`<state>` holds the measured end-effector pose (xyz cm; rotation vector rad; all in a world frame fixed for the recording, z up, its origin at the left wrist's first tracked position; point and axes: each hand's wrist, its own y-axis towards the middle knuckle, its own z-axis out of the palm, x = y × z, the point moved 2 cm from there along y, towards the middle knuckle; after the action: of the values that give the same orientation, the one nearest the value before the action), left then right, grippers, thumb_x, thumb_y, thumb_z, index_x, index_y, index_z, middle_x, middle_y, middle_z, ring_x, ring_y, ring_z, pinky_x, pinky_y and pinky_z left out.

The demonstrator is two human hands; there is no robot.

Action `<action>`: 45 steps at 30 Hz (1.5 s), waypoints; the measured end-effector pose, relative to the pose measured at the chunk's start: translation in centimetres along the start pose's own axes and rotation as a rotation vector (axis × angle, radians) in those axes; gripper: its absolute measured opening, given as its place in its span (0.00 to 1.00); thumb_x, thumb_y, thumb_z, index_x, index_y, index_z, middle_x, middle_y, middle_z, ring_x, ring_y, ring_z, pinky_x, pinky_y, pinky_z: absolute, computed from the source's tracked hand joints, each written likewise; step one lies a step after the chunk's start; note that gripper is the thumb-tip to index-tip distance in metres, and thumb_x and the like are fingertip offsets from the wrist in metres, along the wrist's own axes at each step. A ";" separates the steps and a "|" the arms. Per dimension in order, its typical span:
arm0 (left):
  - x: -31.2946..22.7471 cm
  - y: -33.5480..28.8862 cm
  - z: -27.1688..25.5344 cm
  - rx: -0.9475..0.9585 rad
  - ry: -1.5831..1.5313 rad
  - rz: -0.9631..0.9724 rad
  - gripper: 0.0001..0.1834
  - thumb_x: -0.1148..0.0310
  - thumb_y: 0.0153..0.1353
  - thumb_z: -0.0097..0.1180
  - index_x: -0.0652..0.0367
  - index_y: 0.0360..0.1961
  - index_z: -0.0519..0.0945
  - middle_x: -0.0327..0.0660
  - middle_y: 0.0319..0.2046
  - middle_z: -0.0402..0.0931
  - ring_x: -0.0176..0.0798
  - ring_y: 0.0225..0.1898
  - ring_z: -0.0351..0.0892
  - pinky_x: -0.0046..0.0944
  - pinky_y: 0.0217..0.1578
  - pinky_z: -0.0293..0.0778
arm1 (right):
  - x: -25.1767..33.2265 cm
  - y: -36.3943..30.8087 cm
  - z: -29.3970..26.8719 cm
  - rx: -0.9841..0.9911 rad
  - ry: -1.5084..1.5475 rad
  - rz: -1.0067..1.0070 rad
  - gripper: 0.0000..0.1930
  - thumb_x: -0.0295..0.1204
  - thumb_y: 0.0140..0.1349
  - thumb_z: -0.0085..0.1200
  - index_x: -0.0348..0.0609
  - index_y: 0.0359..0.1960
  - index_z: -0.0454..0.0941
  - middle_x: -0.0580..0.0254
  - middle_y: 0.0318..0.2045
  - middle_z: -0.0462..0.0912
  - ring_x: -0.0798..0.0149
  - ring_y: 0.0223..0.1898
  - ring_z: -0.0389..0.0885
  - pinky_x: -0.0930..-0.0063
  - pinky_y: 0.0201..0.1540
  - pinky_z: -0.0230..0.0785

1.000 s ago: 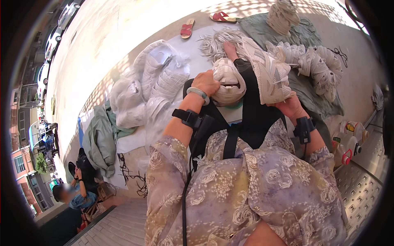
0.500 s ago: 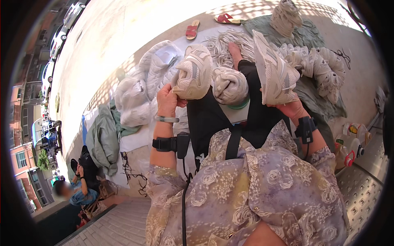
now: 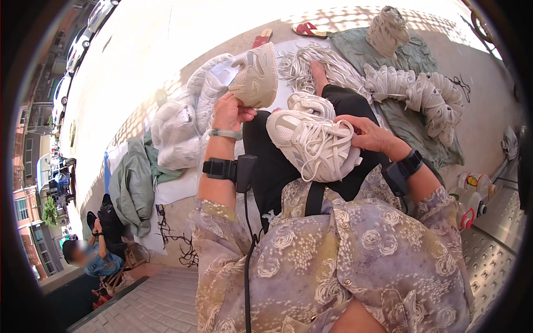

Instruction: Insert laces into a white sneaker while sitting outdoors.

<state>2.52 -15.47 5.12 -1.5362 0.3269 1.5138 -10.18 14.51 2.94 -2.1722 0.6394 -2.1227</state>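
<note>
My left hand (image 3: 233, 112) grips the lower edge of a beige and white mesh sneaker upper (image 3: 256, 77), raised over the left knee. Closed on a second sneaker upper (image 3: 316, 145), my right hand (image 3: 371, 135) has its fingers at the collar beside the laces. White laces run across this upper, and its toe points up and left. Behind it, between my legs, sits a bundle of similar uppers (image 3: 311, 104), partly hidden by the laced one.
Loose white laces (image 3: 316, 61) lie by my bare foot. Stacked uppers (image 3: 427, 97) rest on green cloth (image 3: 413, 130), another bundle (image 3: 387, 33) beyond. White padded material (image 3: 177, 133) lies left, near red slippers (image 3: 308, 29). A person (image 3: 102, 255) sits at lower left; plastic jugs (image 3: 466, 202) stand right.
My right hand has brought its upper leftward and down over my lap, turning the laced face into view. My left hand's upper has shifted slightly up and left and turned.
</note>
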 end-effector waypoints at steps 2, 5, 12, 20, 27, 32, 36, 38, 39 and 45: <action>-0.9 -0.4 1.5 0.030 0.084 0.044 0.10 0.71 0.56 0.47 0.67 0.35 0.75 0.46 0.21 0.77 0.34 0.14 0.76 0.26 0.11 0.72 | 0.6 0.8 0.3 -0.031 -0.130 -0.001 0.21 0.23 0.51 0.49 0.39 0.50 0.67 0.67 0.38 0.75 0.75 0.38 0.70 0.81 0.42 0.64; -2.1 -1.2 3.4 0.147 0.030 0.069 0.11 0.69 0.56 0.48 0.66 0.35 0.75 0.46 0.22 0.77 0.34 0.15 0.76 0.26 0.12 0.72 | 0.6 1.9 0.2 -0.261 -0.419 -0.171 0.21 0.28 0.45 0.45 0.42 0.45 0.69 0.46 0.37 0.75 0.45 0.41 0.72 0.64 0.45 0.65; -4.5 -4.4 6.5 0.305 -0.017 0.120 0.11 0.67 0.56 0.48 0.65 0.33 0.74 0.44 0.20 0.77 0.32 0.16 0.75 0.26 0.13 0.71 | 1.9 1.9 0.1 -0.551 -0.752 -0.150 0.25 0.33 0.44 0.45 0.42 0.49 0.65 0.45 0.33 0.72 0.44 0.37 0.71 0.59 0.41 0.64; -0.5 -5.7 6.7 0.155 0.186 0.130 0.07 0.73 0.55 0.46 0.64 0.32 0.74 0.40 0.19 0.75 0.29 0.13 0.73 0.25 0.12 0.70 | -1.8 4.6 0.2 -0.560 -0.545 0.121 0.24 0.38 0.46 0.44 0.39 0.46 0.66 0.38 0.35 0.74 0.41 0.41 0.71 0.56 0.45 0.63; 5.2 -7.3 6.2 0.022 0.549 0.196 0.12 0.76 0.52 0.41 0.64 0.36 0.74 0.38 0.18 0.74 0.27 0.14 0.72 0.25 0.14 0.69 | -8.3 5.3 -0.2 -0.511 -0.245 -0.057 0.29 0.40 0.48 0.55 0.41 0.51 0.64 0.47 0.35 0.76 0.50 0.37 0.76 0.62 0.43 0.67; 8.1 -7.0 5.7 -0.035 0.873 0.553 0.12 0.77 0.49 0.41 0.66 0.35 0.72 0.41 0.17 0.73 0.32 0.14 0.72 0.32 0.17 0.70 | -6.4 4.1 -0.7 -0.324 0.064 0.114 0.31 0.36 0.48 0.60 0.42 0.55 0.63 0.59 0.31 0.76 0.68 0.33 0.74 0.74 0.35 0.70; 8.3 -7.0 6.4 -0.095 0.985 0.570 0.15 0.77 0.46 0.42 0.66 0.38 0.69 0.55 0.21 0.72 0.55 0.24 0.74 0.45 0.28 0.70 | -6.5 3.9 -0.7 -0.261 0.221 0.115 0.28 0.31 0.54 0.54 0.43 0.57 0.61 0.63 0.31 0.75 0.72 0.30 0.73 0.77 0.30 0.71; 8.3 -6.8 6.9 -0.110 1.038 0.630 0.15 0.76 0.47 0.42 0.65 0.39 0.68 0.53 0.17 0.72 0.52 0.20 0.75 0.44 0.25 0.71 | -6.5 3.7 -0.9 -0.216 0.273 0.076 0.27 0.30 0.55 0.52 0.43 0.58 0.61 0.63 0.31 0.75 0.72 0.30 0.73 0.78 0.29 0.71; 8.2 -6.6 7.6 -0.103 1.119 0.583 0.16 0.75 0.47 0.42 0.65 0.41 0.67 0.55 0.18 0.72 0.56 0.23 0.74 0.48 0.27 0.70 | -6.1 3.4 -1.2 -0.218 0.253 0.121 0.26 0.29 0.56 0.50 0.44 0.58 0.61 0.63 0.31 0.75 0.72 0.29 0.73 0.78 0.29 0.71; 5.9 -6.3 9.0 -0.011 1.316 0.350 0.17 0.72 0.46 0.43 0.67 0.40 0.66 0.61 0.24 0.74 0.62 0.29 0.74 0.54 0.34 0.69 | -2.7 3.5 -2.1 -0.529 -0.152 -0.050 0.19 0.44 0.57 0.49 0.38 0.38 0.76 0.56 0.29 0.75 0.65 0.28 0.75 0.72 0.33 0.68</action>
<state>2.50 -3.05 4.16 -2.3811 1.3665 0.4920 -13.06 12.72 -0.54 -2.5878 1.2622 -1.9456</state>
